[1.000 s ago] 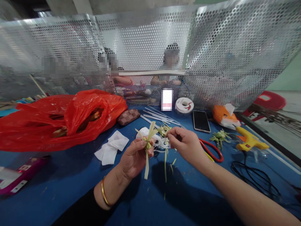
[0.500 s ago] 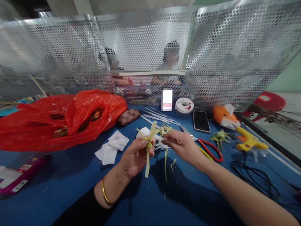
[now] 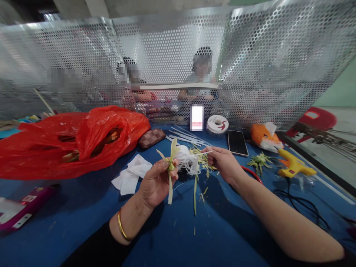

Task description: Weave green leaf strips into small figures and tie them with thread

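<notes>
Pinched between the fingers of my left hand [image 3: 158, 181] is a pale green leaf piece [image 3: 171, 167] with narrow blades pointing up, left and down. My right hand [image 3: 226, 163] is closed on a thin white thread [image 3: 204, 153], just right of a tangled ball of white thread [image 3: 189, 160]. Green leaf scraps [image 3: 206, 163] lie behind and below the thread. A long green strip [image 3: 195, 194] rests on the blue table [image 3: 178, 241] between my two hands.
A red plastic bag [image 3: 75, 148], checkered pouch [image 3: 151, 138] and white tissues [image 3: 132, 173] are at left. White strips [image 3: 186, 136], a ribbon spool [image 3: 217, 125], a dark phone [image 3: 237, 142], orange tissue pack [image 3: 265, 137] and yellow glue gun [image 3: 294, 165] spread rightward. People sit behind the perforated sheet.
My right hand has moved right, away from my left hand, drawing the thread out. My left hand has shifted slightly left with the leaf piece. More of the thread ball shows, and less of the red-handled tool.
</notes>
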`<state>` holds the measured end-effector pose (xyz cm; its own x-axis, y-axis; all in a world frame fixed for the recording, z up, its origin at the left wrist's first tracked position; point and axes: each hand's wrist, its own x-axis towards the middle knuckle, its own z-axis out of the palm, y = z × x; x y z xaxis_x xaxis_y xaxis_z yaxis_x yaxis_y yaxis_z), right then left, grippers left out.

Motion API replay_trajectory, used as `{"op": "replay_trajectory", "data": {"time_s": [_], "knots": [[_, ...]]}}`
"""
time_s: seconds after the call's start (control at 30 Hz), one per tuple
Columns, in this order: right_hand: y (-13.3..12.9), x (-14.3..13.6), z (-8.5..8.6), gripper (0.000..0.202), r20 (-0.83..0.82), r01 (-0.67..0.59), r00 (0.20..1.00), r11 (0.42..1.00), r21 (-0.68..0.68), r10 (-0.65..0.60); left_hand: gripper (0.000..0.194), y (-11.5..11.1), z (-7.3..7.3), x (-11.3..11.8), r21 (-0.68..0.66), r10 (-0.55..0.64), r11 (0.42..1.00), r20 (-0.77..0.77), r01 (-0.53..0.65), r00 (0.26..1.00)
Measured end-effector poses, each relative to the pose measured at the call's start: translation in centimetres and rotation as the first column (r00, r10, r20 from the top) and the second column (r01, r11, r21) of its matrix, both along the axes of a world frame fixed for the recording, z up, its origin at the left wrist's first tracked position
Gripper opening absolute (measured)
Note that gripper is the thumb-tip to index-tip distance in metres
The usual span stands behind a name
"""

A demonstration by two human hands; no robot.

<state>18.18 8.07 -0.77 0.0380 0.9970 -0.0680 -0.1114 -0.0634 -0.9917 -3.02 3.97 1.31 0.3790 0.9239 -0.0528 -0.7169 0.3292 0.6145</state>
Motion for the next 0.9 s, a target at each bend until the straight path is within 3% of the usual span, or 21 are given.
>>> {"op": "replay_trajectory", "data": {"time_s": [0.1,0.17,0.2,0.27,0.33,0.37,0.43,0.6,0.7,0.9], "knots": [[0.3,0.5,0.0,0.022,0.039,-0.076,0.996,0.996,-0.043,0.078,0.013,0.2,0.0,-0.1,-0.007,0.009,1.000,0.010,-0.009,1.000],[0.7,1.8,0.4,0.024,0.187,-0.174,0.966,0.983,-0.053,0.181,0.015,0.3,0.1,-0.1,0.000,0.017,1.000,-0.004,-0.017,1.000],[0.9,2.8,0.8,0.026,0.362,-0.245,0.899,0.968,-0.046,0.245,0.015,0.3,0.1,-0.1,0.006,0.019,1.000,-0.014,-0.019,1.000],[1.4,5.0,1.7,0.025,0.745,-0.277,0.636,0.961,-0.024,0.202,0.015,0.3,0.1,-0.1,0.019,0.023,1.000,-0.034,-0.022,0.999],[1.5,7.2,2.4,0.017,0.961,-0.220,0.254,0.974,-0.048,0.105,0.013,0.2,0.1,0.0,0.023,0.023,0.999,-0.048,-0.022,0.999],[1.4,8.0,2.5,0.014,0.993,-0.179,0.071,0.981,-0.076,0.090,0.012,0.2,0.1,0.0,0.024,0.020,1.000,-0.053,-0.019,0.998],[0.9,9.0,2.2,0.012,0.992,-0.121,-0.033,0.985,-0.126,0.123,0.012,0.2,0.1,0.0,0.026,0.012,1.000,-0.057,-0.011,0.998],[-0.9,7.9,-0.2,0.034,0.983,-0.058,-0.107,0.986,-0.158,0.151,0.012,0.3,-0.1,-0.1,0.043,0.007,0.999,-0.048,-0.005,0.999],[-2.0,7.3,-1.1,0.037,0.984,-0.026,-0.131,0.992,-0.127,0.122,0.014,0.3,-0.1,-0.1,0.056,-0.006,0.998,-0.039,0.008,0.999],[-4.3,8.5,-1.4,0.037,0.997,0.101,-0.047,0.994,-0.049,0.054,0.016,0.3,0.0,-0.3,0.021,-0.039,0.999,0.052,0.038,0.998]]}}
